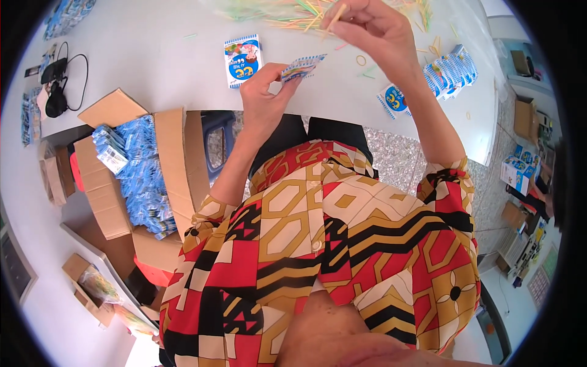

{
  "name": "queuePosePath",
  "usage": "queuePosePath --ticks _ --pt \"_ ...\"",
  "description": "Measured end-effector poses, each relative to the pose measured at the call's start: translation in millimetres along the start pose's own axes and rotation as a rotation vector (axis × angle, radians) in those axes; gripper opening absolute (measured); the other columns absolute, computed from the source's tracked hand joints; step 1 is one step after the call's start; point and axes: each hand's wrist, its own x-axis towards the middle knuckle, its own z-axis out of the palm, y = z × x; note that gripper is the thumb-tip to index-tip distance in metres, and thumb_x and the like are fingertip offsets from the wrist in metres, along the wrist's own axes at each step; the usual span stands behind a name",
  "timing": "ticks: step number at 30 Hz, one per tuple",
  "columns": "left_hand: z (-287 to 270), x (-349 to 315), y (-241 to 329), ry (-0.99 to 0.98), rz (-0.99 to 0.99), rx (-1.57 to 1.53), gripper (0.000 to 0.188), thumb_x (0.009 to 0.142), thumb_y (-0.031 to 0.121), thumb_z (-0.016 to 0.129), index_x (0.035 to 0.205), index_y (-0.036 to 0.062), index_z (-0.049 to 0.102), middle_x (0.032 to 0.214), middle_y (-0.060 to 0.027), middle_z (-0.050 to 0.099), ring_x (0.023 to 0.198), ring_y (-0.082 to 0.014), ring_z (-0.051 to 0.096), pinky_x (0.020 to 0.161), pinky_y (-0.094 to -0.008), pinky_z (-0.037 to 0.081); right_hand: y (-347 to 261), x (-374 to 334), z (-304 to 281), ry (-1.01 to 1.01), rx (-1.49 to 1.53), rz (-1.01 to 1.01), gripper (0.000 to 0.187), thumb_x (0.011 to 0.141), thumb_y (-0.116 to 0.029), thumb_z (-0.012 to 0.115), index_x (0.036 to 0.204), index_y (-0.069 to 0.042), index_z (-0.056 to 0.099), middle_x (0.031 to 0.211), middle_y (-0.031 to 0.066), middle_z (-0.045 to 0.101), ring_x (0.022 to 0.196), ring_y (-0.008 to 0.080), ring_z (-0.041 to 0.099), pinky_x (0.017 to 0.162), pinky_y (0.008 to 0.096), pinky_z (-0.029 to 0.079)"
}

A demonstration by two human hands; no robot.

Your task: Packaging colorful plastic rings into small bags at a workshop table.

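My left hand [264, 101] is closed on a small blue-and-white printed packet [302, 68], pinched between thumb and fingers above the table's near edge. Higher up and to the right, my right hand [382, 37] pinches a thin pale-yellow stick [336, 17]; I cannot tell if it is more than one. Behind that hand lies a loose heap of thin yellow, green and pink sticks [299, 23], partly on clear plastic. A flat blue-and-white packet [243, 61] rests left of the held one. Under my right forearm, a fanned row of similar packets [449, 73] is partly hidden.
An open cardboard box [171, 165] full of blue packets [143, 165] stands left of me, below the table edge. On the table's left are a black adapter with a cable [56, 98] and more packets [67, 18]. A blue stool [217, 144] is beside the box.
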Motion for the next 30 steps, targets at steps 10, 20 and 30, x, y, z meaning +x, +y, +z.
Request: queuePosePath --ticks 10,20,30 --pt "4.4 -0.6 8.7 -0.026 0.124 0.065 0.014 0.077 0.001 0.069 0.091 0.0003 0.065 0.08 -0.0033 0.066 0.071 -0.0098 0.058 0.067 -0.0233 0.046 16.0 -21.3 4.5 -0.1 -0.373 -0.224 0.011 0.081 -0.003 0.064 0.092 -0.007 0.063 0.097 0.0041 0.064 0.097 0.015 0.057 0.086 0.0294 0.044" --pt "4.4 1.9 18.8 0.003 0.252 0.191 0.016 0.074 -0.004 0.069 0.089 0.0009 0.066 0.081 -0.0062 0.066 0.07 -0.0142 0.061 0.064 -0.0247 0.048 16.6 -35.8 4.6 -0.052 -0.556 -0.3 0.012 0.079 -0.004 0.065 0.09 -0.007 0.064 0.105 0.0056 0.062 0.101 0.0185 0.056 0.086 0.0296 0.044" --pt "5.6 3.9 18.3 0.033 0.356 0.22 0.019 0.071 -0.009 0.069 0.087 0.0012 0.065 0.084 -0.0086 0.067 0.074 -0.0177 0.064 0.066 -0.026 0.05 -3.1 -43.8 3.3 -0.023 -0.512 -0.27 0.018 0.075 0.002 0.067 0.092 -0.006 0.065 0.106 0.007 0.062 0.102 0.019 0.057 0.085 0.0292 0.045"
